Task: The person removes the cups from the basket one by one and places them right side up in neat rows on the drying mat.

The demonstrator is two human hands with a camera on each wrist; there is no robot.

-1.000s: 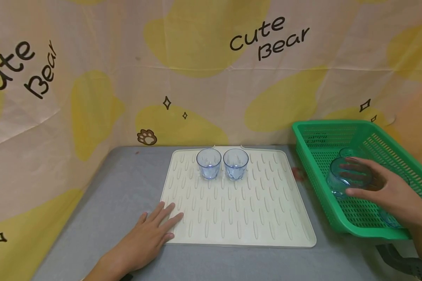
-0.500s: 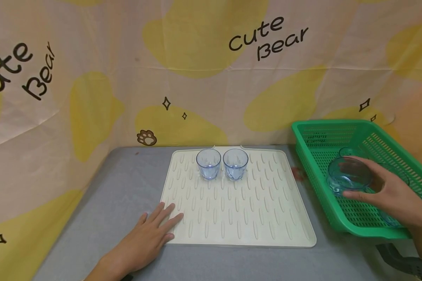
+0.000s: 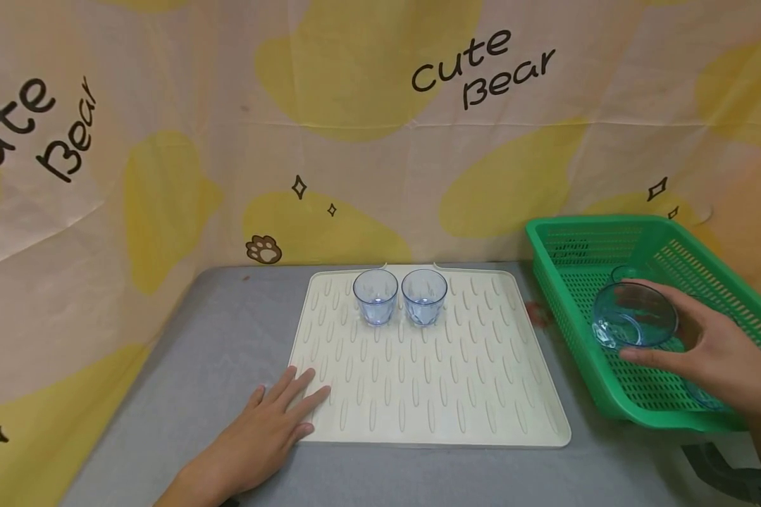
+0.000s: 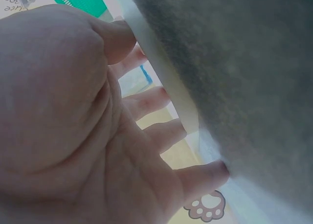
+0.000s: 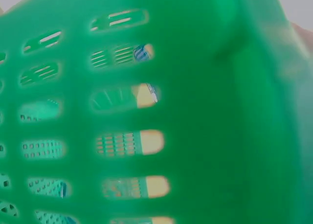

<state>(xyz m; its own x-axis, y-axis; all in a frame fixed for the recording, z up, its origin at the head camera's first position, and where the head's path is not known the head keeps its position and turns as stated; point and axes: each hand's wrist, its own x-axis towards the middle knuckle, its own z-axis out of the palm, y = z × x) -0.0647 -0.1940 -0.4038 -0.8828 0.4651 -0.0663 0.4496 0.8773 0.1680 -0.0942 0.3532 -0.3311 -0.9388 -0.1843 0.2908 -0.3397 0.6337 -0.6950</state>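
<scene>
My right hand (image 3: 713, 348) grips a clear bluish glass (image 3: 635, 315), tilted with its mouth toward me, over the inside of the green basket (image 3: 609, 401). The thumb lies along the glass's near side; the other fingers are partly hidden behind it. In the right wrist view the basket wall (image 5: 205, 136) blocks most of the hand and glass. My left hand (image 3: 256, 436) rests with spread fingers on the near left corner of the white mat (image 3: 431, 380); the left wrist view shows its palm (image 4: 63, 111) and fingertips at the mat's edge. Two glasses (image 3: 376, 298) stand side by side at the mat's back.
More glasses lie in the basket, among them one (image 3: 628, 273) behind the held glass and another (image 3: 704, 396) near the front wall, partly hidden. A printed cloth (image 3: 355, 176) hangs behind and to the left of the grey table (image 3: 228, 338). A dark strap-like object (image 3: 729, 475) lies below the basket.
My right fingers have closed round the glass in the basket, and the glass has tipped further toward me and risen slightly. The left hand has stayed in place.
</scene>
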